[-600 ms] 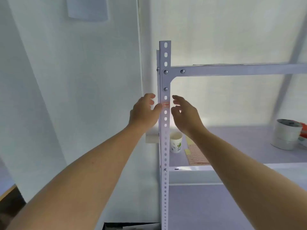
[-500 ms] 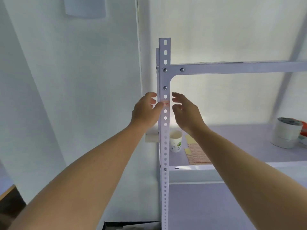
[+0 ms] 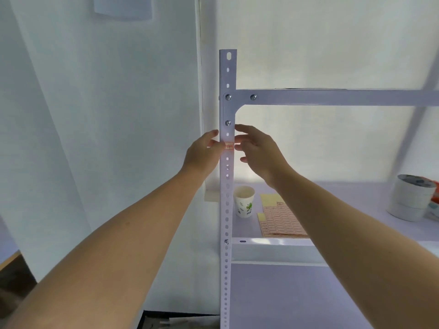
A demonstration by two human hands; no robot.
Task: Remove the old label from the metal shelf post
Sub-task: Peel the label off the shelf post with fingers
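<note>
A white perforated metal shelf post [image 3: 227,210] stands upright in the middle of the view. A small pale-red label [image 3: 229,146] is stuck on its front face, below the lower bolt. My left hand [image 3: 203,153] is at the post's left side, with its thumb tip touching the label's left edge. My right hand [image 3: 257,150] is at the post's right side, fingers spread, fingertips at the label's right edge. Neither hand holds anything loose.
A paper cup [image 3: 244,201] and a sheet of pale-red labels [image 3: 280,218] lie on the shelf board [image 3: 351,203] behind the post. Rolls of white tape [image 3: 412,197] stand at the right. A horizontal beam [image 3: 332,97] crosses above the hands.
The view has shifted slightly. My right hand has moved closer to the post, so its fingertips now reach the label's right edge. My left hand stays at the label's left edge.
</note>
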